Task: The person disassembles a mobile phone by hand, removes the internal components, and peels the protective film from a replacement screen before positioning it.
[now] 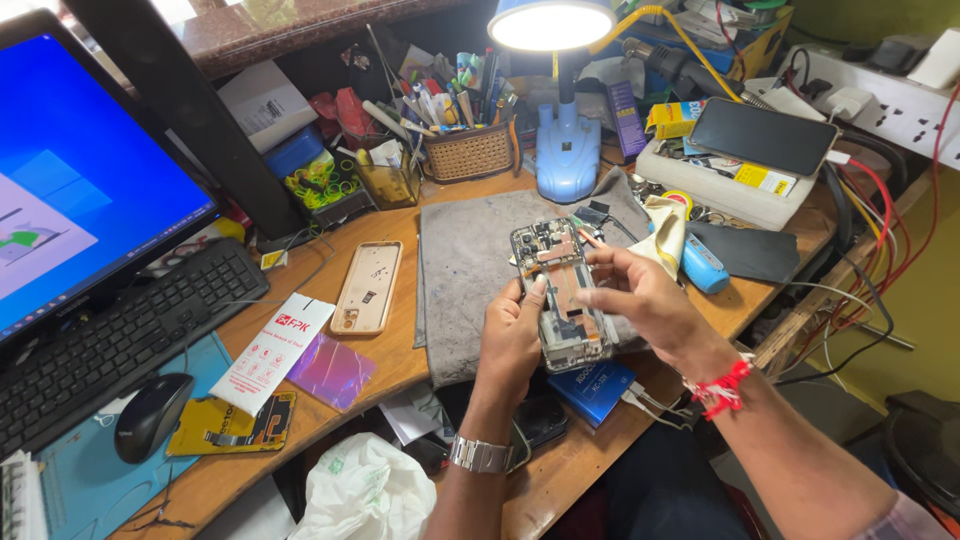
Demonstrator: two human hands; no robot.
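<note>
- Holding an opened smartphone (562,295) with its back cover off, the left hand (512,335) cradles it from below over the grey mat (465,270), thumb laid along the phone's left edge and the other fingers curled underneath.
- Right hand (640,295) comes in from the right, its fingers pressed together in a pinch at the phone's upper right; what they pinch is too small to tell.
- Near the phone's far end lie small loose parts (592,215); a phone case (367,287) rests left of the mat, and the desk lamp (560,100) stands at the far edge of the wooden surface (320,400).
- Judged from this view, the work goes best with the phone kept steady under the lamp, the left thumb clear of the boards, and the pinch kept light and slow.
</note>
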